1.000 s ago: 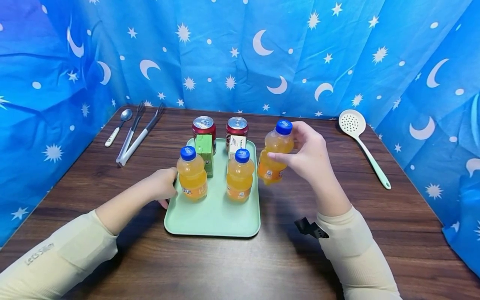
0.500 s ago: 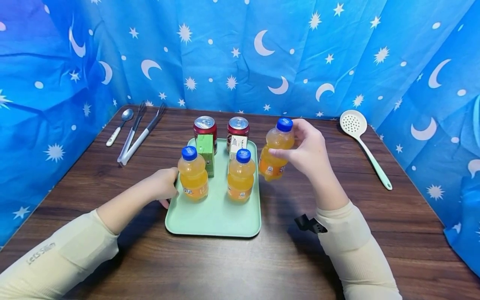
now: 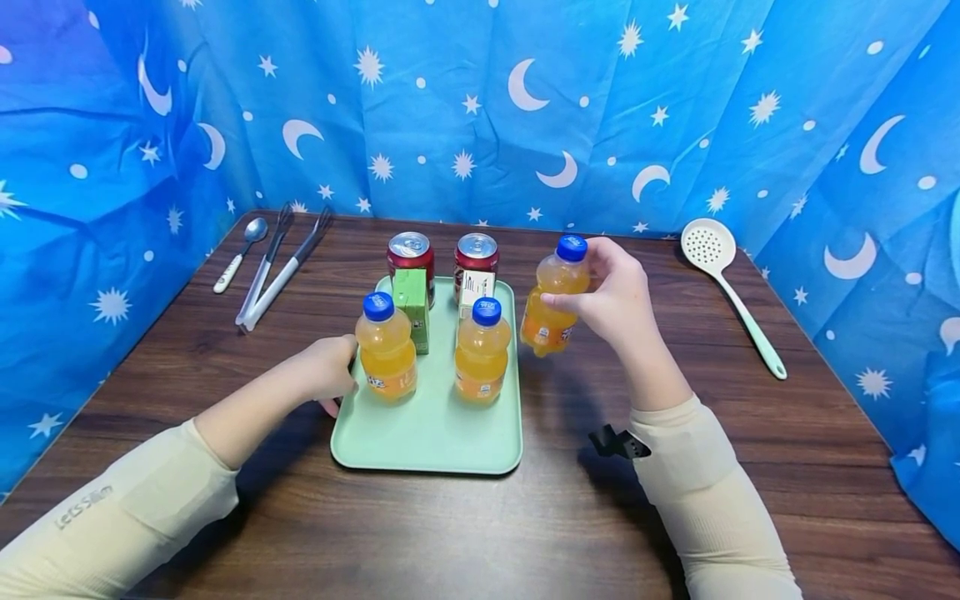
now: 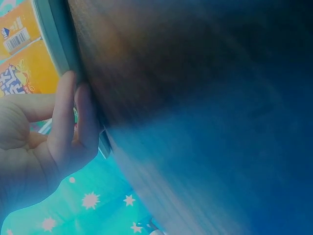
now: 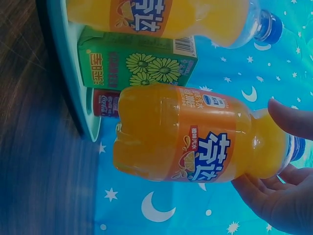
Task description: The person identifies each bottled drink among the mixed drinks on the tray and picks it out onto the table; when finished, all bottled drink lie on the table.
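Note:
My right hand [image 3: 621, 296] pinches an orange soda bottle [image 3: 551, 321] near its neck, thumb on one side and fingers on the other. That bottle hangs slightly tilted above the table, just right of the green tray [image 3: 427, 446]. The tray's left rim is gripped by my left hand [image 3: 326, 371]; in the left wrist view its fingers [image 4: 63, 117] lie against the edge. Two more orange soda bottles stand on the tray, a left one [image 3: 386, 358] and a right one [image 3: 482, 362]. Behind them are a green drink carton [image 3: 411, 304] and a carton with a pale top [image 3: 476, 287].
Two red soda cans, a left one [image 3: 409, 250] and a right one [image 3: 476, 250], stand at the tray's far end. On the far left lie a spoon [image 3: 243, 254] and long tongs [image 3: 273, 283]. A slotted skimmer [image 3: 723, 267] lies right. A patterned curtain [image 3: 480, 108] borders the table.
My right hand has shifted the bottle slightly to the right and up, away from the tray's rim. The left hand keeps its place on the tray.

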{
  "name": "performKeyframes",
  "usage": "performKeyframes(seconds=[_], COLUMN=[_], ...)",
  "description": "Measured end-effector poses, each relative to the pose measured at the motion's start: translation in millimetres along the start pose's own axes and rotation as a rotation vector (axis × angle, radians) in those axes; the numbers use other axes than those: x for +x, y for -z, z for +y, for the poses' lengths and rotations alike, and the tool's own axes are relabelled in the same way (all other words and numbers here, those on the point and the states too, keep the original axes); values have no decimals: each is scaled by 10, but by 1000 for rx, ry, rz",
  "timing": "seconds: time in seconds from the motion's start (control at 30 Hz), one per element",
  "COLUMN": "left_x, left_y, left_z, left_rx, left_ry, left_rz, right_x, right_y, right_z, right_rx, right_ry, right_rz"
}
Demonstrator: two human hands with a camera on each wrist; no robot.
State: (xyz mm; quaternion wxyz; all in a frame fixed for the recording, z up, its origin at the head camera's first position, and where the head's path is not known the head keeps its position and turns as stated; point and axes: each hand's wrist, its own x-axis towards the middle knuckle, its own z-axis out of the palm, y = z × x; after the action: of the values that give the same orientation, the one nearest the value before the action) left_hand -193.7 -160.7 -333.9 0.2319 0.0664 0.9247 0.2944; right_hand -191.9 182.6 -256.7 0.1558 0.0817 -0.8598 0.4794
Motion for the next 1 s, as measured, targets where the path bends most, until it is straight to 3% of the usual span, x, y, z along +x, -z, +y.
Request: performKeyframes(seconds=[1.0], left_x=[-8], left_y=[2], left_z=[15], left_rx=[-2], left_ry=[20], left_rz=[12], right_x=[149], right_y=[-80], right_z=[173], right_rx=[2], right_ry=[-52], right_rz=[23])
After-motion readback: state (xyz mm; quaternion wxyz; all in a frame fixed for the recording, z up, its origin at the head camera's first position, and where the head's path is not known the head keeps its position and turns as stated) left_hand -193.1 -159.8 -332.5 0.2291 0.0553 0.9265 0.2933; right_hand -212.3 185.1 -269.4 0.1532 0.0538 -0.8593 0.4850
